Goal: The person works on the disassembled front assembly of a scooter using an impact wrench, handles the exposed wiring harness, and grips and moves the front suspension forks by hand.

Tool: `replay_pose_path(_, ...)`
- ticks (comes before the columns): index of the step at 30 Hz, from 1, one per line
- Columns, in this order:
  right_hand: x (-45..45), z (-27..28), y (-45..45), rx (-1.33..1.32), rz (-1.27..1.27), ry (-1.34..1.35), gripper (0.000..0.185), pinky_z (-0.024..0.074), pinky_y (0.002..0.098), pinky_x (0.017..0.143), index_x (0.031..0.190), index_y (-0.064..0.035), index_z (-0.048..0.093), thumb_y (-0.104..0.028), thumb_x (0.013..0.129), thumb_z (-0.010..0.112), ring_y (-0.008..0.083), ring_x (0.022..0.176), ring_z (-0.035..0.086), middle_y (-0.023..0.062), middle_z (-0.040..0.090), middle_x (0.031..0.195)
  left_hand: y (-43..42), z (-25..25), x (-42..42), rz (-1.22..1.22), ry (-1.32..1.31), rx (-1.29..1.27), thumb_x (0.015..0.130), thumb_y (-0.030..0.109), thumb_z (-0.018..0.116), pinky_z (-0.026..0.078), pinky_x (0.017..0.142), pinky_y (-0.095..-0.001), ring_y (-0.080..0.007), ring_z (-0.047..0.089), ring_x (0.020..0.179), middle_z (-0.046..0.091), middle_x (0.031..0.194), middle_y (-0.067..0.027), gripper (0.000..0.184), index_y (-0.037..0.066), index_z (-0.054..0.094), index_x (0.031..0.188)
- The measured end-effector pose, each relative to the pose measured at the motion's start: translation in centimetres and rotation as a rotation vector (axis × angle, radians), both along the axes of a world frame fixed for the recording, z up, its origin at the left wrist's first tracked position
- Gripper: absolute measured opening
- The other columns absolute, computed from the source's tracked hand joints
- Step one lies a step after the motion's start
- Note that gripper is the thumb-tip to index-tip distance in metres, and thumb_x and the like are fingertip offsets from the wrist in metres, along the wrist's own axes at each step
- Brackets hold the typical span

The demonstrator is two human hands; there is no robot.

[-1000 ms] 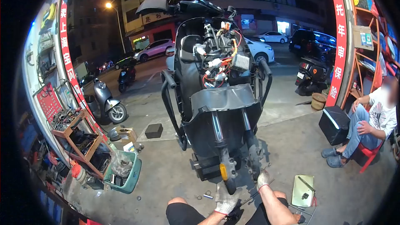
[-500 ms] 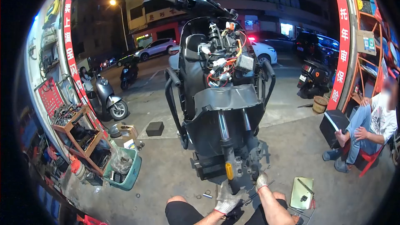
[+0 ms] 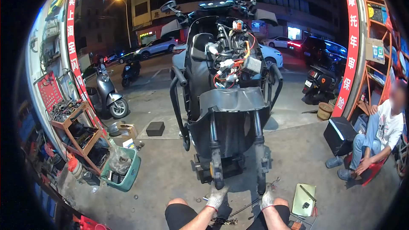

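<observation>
One part-stripped scooter [image 3: 230,134] at centre, front end near, wiring [image 3: 232,64] exposed. Right red banner [image 3: 352,40] reads 办摩托年审保险 top to bottom; left red banner [image 3: 72,44] gives 卖上淘宝闪, lower characters unclear. Orange rack [image 3: 380,24] at right. Seated person [image 3: 377,138] near right, print on white T-shirt [image 3: 388,121] too blurry to read. Left fork leg [image 3: 216,162] and right fork leg [image 3: 260,162] point down, near centre. Pale green tray [image 3: 299,200] right of them. Gloved left hand [image 3: 217,196] grasping left leg's bottom end; gloved right hand [image 3: 268,197] likewise on right leg's. Two QR-type labels [image 3: 378,52] on rack, text too small.
</observation>
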State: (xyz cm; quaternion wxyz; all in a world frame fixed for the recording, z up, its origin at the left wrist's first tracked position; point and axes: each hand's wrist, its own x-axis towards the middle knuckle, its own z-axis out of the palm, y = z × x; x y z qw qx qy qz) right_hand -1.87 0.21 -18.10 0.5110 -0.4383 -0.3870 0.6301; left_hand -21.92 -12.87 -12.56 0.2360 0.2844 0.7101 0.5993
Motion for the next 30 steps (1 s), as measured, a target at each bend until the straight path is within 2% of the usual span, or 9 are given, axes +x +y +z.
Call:
replay_pose_path(3,-0.2,1.4,-1.4,0.003,-0.005,0.033,0.023,0.0421,0.0296,0.050,0.090,-0.0059,0.054,-0.028,0.096,0.050,0.0109,0.063,0.052,0.0021,0.055,0.076,0.5,0.7,-0.2,0.032,-0.047,0.099,0.074,0.018,0.073,0.049,0.069,-0.0324,-0.0173,0.058,0.073,0.063,0.085,-0.0064,0.036,0.002,0.059,0.102)
replay_pose_path(6,-0.6,5.7,-4.0,0.052,-0.031,-0.043,0.025,0.0409,0.0291,0.046,0.085,-0.0071,0.052,-0.029,0.096,0.049,0.0126,0.054,0.051,0.0009,0.053,0.068,1.3,-1.2,-1.5,0.003,-0.094,0.090,0.073,0.021,0.074,0.048,0.072,-0.0331,-0.0167,0.059,0.077,0.064,0.086,-0.0058,0.036,0.004,0.060,0.101)
replay_pose_path(11,-0.9,6.1,-4.9,0.051,-0.043,-0.120,0.028,0.0374,0.0298,0.045,0.078,-0.0065,0.050,-0.028,0.095,0.049,0.0122,0.050,0.048,0.0009,0.051,0.064,1.8,-1.5,-1.9,-0.034,-0.230,0.143,0.073,0.019,0.074,0.048,0.072,-0.0322,-0.0160,0.059,0.077,0.065,0.088,-0.0049,0.035,0.004,0.061,0.102)
replay_pose_path(13,-0.7,5.6,-5.0,0.094,-0.062,-0.425,0.030,0.0356,0.0315,0.047,0.078,-0.0054,0.050,-0.029,0.095,0.049,0.0124,0.052,0.044,0.0008,0.049,0.064,2.1,-1.8,-2.1,-0.038,-0.305,0.181,0.074,0.018,0.073,0.048,0.072,-0.0312,-0.0153,0.059,0.077,0.065,0.088,-0.0056,0.034,0.003,0.062,0.103)
replay_pose_path(17,-0.6,5.4,-5.7,0.180,-0.034,-0.503,0.031,0.0346,0.0341,0.051,0.080,-0.0045,0.051,-0.032,0.095,0.050,0.0125,0.057,0.044,0.0012,0.048,0.065,2.9,-3.6,-3.1,-0.044,-0.304,0.136,0.075,0.011,0.072,0.050,0.072,-0.0299,-0.0148,0.060,0.076,0.064,0.089,-0.0039,0.030,0.004,0.061,0.102)
replay_pose_path(19,-0.7,4.2,-5.3,0.207,-0.055,-0.454,0.033,0.0344,0.0339,0.050,0.080,-0.0042,0.052,-0.034,0.095,0.050,0.0120,0.056,0.044,0.0011,0.048,0.063,2.8,-3.4,-3.0,-0.046,-0.300,0.128,0.076,0.011,0.071,0.050,0.071,-0.0296,-0.0142,0.060,0.076,0.063,0.089,-0.0035,0.029,0.005,0.061,0.102)
replay_pose_path(24,-0.9,8.5,-6.4,0.102,-0.015,-0.257,0.035,0.0346,0.0319,0.048,0.077,-0.0052,0.054,-0.035,0.095,0.051,0.0102,0.054,0.044,-0.0002,0.049,0.060,2.4,-2.8,-2.6,-0.046,-0.267,0.123,0.077,0.012,0.071,0.050,0.070,-0.0290,-0.0131,0.059,0.076,0.063,0.089,-0.0035,0.030,0.004,0.061,0.103)
replay_pose_path(27,-0.6,2.4,-3.4,0.115,-0.037,-0.242,0.032,0.0344,0.0305,0.048,0.077,-0.0063,0.054,-0.033,0.095,0.051,0.0089,0.055,0.043,-0.0009,0.049,0.062,2.1,-3.3,-2.7,-0.040,-0.258,0.135,0.075,0.015,0.073,0.049,0.072,-0.0308,-0.0155,0.058,0.078,0.063,0.091,-0.0068,0.037,0.001,0.059,0.107)
replay_pose_path(30,-0.4,2.6,-2.5,0.029,-0.042,-0.157,0.027,0.0328,0.0296,0.048,0.078,-0.0076,0.054,-0.030,0.094,0.054,0.0085,0.055,0.040,-0.0028,0.047,0.062,1.3,-1.8,-1.9,-0.030,-0.226,0.125,0.073,0.017,0.075,0.048,0.075,-0.0332,-0.0190,0.058,0.082,0.063,0.095,-0.0108,0.049,-0.002,0.055,0.112)
